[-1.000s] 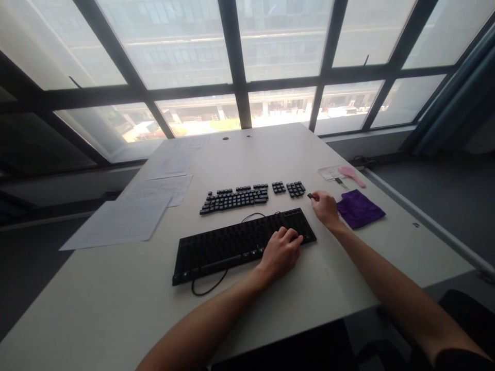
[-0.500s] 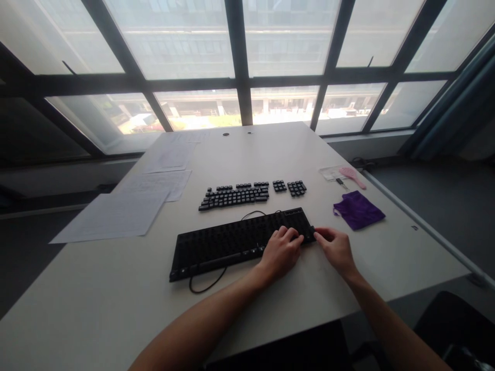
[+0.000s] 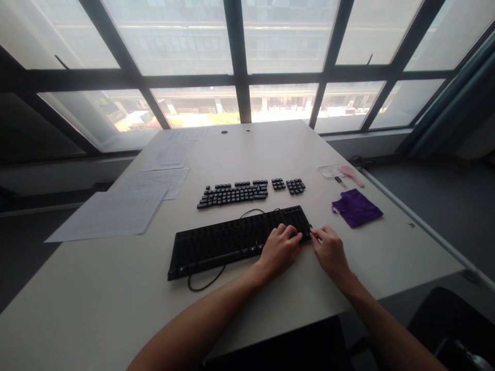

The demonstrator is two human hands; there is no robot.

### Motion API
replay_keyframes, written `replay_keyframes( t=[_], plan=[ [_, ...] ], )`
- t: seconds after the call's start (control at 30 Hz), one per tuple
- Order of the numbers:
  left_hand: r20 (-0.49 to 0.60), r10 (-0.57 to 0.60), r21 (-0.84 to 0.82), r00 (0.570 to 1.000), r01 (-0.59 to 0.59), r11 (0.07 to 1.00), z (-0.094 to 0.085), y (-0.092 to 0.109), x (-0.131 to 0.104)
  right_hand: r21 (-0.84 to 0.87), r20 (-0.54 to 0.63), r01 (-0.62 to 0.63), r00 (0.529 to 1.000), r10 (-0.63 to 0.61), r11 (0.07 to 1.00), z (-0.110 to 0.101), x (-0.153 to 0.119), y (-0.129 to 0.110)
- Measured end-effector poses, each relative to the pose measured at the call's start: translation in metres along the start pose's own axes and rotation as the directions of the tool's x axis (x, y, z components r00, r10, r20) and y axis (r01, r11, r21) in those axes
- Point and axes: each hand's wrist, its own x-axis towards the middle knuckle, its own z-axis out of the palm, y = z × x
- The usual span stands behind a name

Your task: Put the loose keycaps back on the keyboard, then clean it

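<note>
A black keyboard (image 3: pixel 216 239) lies at a slant on the white table, most of its keycaps off and a few left along its near row. My left hand (image 3: pixel 281 247) rests on its right part, fingers curled down and gripping it; the fingertips are partly hidden. At the keyboard's right end, my right hand (image 3: pixel 328 250) is closed in a pinch on a small black piece (image 3: pixel 311 227), too small to make out fully. Beyond the keyboard, loose black keycaps (image 3: pixel 234 194) stand in keyboard-like rows, with smaller groups of keycaps (image 3: pixel 296 186) to their right.
Printed papers (image 3: pixel 108 214) cover the table's left side. On the right lie a purple pouch (image 3: pixel 359 207), a pink hairbrush (image 3: pixel 351 175) and a small black-ended tool (image 3: pixel 340 181). A cable (image 3: pixel 207 283) loops out from under the keyboard. Windows stand behind the table.
My right hand has shifted slightly left, its pinching fingertips closer against the keyboard's right end. My left hand stays on the keyboard. The whole view has moved a little.
</note>
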Motion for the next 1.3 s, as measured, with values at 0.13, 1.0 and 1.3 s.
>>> replay_keyframes(
  t=[0.13,1.0,1.3],
  plan=[
    [-0.002,-0.006,0.000,1.000,0.006,1.000,0.001,0.000,0.001,-0.042,0.049,0.024,0.999,-0.022,0.999,0.000,0.000,0.001],
    [-0.231,-0.221,-0.186,0.947,0.180,0.966,-0.095,-0.064,-0.014,0.252,-0.016,0.140,0.990,-0.140,0.958,0.006,0.016,-0.058],
    [-0.392,-0.686,-0.351,0.613,0.590,0.727,-0.127,-0.235,-0.103,0.410,0.144,0.224,0.941,-0.306,0.884,0.035,0.025,-0.129]
  ],
)
